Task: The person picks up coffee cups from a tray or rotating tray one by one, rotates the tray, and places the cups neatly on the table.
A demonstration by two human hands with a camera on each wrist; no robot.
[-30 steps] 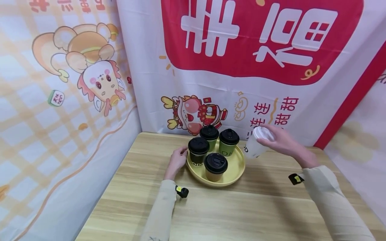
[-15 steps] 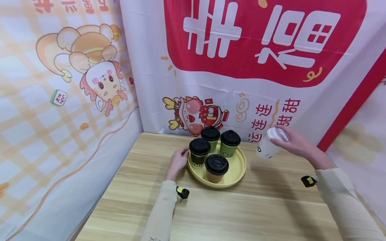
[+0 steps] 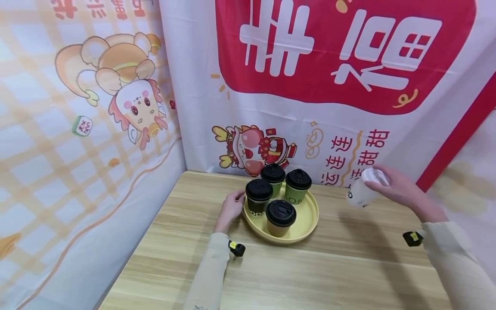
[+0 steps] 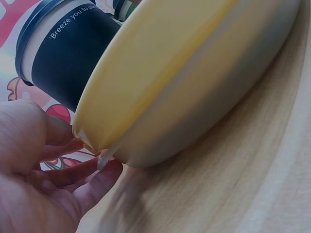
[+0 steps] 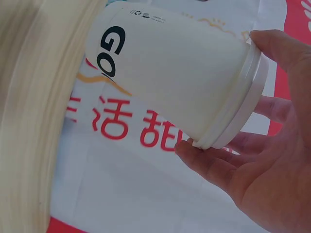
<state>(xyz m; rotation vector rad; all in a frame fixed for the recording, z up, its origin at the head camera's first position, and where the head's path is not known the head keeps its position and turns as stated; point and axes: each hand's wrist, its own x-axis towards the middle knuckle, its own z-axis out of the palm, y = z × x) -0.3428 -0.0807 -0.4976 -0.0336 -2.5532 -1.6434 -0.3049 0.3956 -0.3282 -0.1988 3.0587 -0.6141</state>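
My right hand (image 3: 399,186) grips a white paper coffee cup (image 3: 360,194) by its white lid, thumb on one side and fingers on the other. Slightly tilted, the cup hangs over the table to the right of a round yellow tray (image 3: 308,217); dark lettering shows on its side in the right wrist view. My left hand (image 3: 231,208) holds the tray's left edge, fingertips at the rim in the left wrist view. On the tray stand a black cup (image 3: 257,207), a tan cup (image 3: 277,229) and two green cups, one at the back (image 3: 277,189) and one farther right (image 3: 295,197), all with black lids.
The tray stands on a light wood table (image 3: 310,275), towards its back edge. Behind it hangs a white and red printed cloth (image 3: 201,107). Another printed cloth (image 3: 97,181) closes off the left side.
My right hand has carried the white cup to the right, away from the tray. The left hand stays at the tray's rim, and the view has shifted slightly.
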